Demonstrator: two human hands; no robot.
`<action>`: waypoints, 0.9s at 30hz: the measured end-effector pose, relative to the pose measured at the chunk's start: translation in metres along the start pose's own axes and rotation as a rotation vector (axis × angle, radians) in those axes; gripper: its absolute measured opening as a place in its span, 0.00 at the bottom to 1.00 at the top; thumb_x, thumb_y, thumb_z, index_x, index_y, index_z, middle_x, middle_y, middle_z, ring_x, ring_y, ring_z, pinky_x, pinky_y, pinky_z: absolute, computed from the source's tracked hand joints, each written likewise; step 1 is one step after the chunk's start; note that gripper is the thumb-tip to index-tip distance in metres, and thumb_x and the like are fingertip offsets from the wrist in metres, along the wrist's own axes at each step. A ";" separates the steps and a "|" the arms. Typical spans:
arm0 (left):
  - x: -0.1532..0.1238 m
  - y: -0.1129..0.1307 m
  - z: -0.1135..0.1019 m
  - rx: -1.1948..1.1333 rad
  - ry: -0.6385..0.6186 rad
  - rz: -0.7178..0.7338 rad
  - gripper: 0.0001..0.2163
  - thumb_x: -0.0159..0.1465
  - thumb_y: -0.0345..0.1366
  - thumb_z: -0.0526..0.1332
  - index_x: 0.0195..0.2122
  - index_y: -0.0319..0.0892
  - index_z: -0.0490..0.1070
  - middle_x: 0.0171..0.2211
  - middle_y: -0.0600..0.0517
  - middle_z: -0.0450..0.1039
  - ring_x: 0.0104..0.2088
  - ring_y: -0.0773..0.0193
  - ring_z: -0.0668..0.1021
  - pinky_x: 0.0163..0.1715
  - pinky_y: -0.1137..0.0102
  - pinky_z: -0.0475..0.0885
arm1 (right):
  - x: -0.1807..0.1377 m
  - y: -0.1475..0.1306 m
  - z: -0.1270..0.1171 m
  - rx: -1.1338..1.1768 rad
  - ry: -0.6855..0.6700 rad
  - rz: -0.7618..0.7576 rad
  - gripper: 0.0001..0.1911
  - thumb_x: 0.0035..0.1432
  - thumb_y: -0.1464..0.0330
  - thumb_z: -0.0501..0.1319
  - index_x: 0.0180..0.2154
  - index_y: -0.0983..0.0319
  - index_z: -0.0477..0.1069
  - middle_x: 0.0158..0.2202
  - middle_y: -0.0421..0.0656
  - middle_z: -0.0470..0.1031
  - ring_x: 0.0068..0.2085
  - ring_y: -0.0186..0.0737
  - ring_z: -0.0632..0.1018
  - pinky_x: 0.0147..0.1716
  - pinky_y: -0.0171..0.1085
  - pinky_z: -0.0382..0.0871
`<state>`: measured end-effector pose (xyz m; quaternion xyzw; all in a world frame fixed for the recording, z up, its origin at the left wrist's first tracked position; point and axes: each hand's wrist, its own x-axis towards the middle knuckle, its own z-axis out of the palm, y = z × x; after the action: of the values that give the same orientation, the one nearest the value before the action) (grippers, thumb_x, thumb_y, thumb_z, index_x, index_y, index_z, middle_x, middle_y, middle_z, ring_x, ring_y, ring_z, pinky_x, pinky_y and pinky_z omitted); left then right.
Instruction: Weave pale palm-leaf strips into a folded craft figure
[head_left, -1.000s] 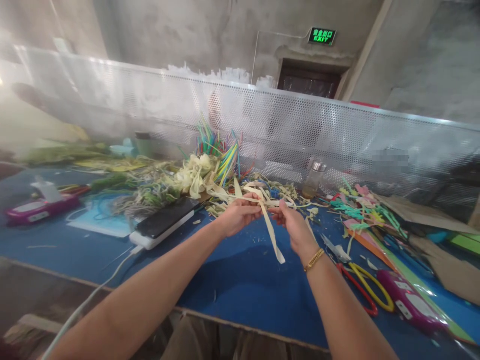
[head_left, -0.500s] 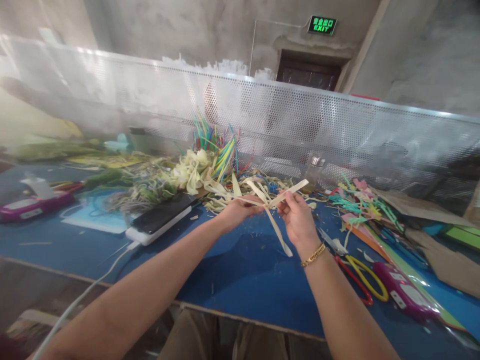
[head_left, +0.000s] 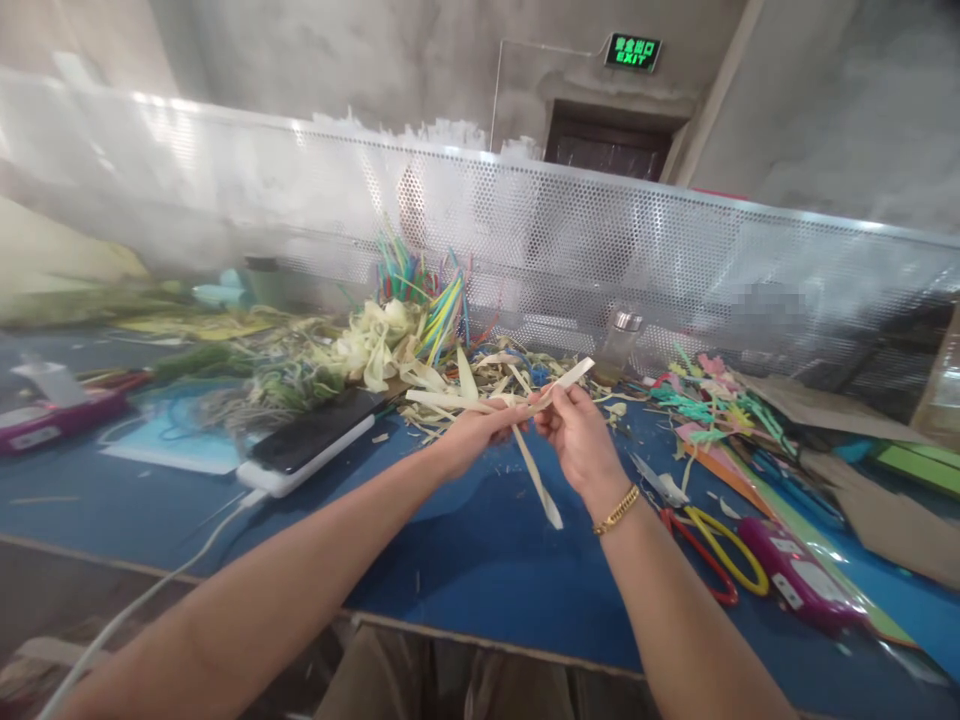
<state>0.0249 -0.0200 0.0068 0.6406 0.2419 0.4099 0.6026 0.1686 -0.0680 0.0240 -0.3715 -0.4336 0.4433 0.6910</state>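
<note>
Blue covers the bench (head_left: 487, 570), which is cluttered on both sides. Across the centre, just beyond the fingers, lie loose husk scraps (head_left: 431, 402), with a pale leafy heap (head_left: 379, 345) and bright coloured stems (head_left: 448, 315) behind. A black phone (head_left: 319, 430) lies left of centre; red-and-yellow-handled scissors (head_left: 712, 550) and a purple device (head_left: 799, 575) sit at lower right, beside the right forearm. A lidded glass bottle (head_left: 619, 345) stands before the perforated metal screen (head_left: 465, 210). Compared with half a second ago, the hands have come closer together, and less of the strip end juts past the right one. Now the left hand (head_left: 480, 435) and right hand (head_left: 583, 440) each have a pinching grip on the pale strips (head_left: 535, 475) at mid-frame, fingertips nearly meeting; one end dangles over the bench, another points left. Fingers hide where the strips cross.
</note>
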 end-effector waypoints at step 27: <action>0.005 0.001 -0.011 -0.301 0.011 -0.087 0.10 0.48 0.34 0.70 0.30 0.35 0.76 0.24 0.52 0.69 0.24 0.73 0.67 0.26 0.75 0.61 | 0.022 -0.039 -0.054 -0.024 0.432 -0.104 0.34 0.54 0.41 0.47 0.27 0.62 0.74 0.26 0.46 0.76 0.25 0.35 0.73 0.24 0.36 0.63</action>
<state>0.0186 -0.0095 0.0083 0.5297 0.2084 0.4184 0.7078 0.2355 -0.0672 0.0463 -0.4434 -0.2994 0.3121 0.7851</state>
